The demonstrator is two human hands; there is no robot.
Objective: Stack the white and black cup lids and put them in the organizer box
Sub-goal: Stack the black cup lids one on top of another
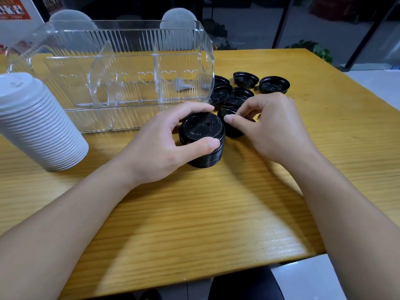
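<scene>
A short stack of black lids (202, 135) stands on the wooden table (194, 224) at centre. My left hand (164, 144) wraps around it, thumb in front and fingers behind. My right hand (266, 126) pinches the edge of a single black lid (230, 128) lying just right of the stack. Several loose black lids (244, 92) lie behind, near the box's right end. A tall stack of white lids (34, 124) stands at the left. The clear ribbed organizer box (121, 68) with dividers sits behind the stacks and holds no lids.
The table's front edge runs close to my body and its right edge falls off to a pale floor (372, 83). A dark chair seat (244, 284) shows below the table. Green leaves of a plant (318, 50) sit beyond the far right corner.
</scene>
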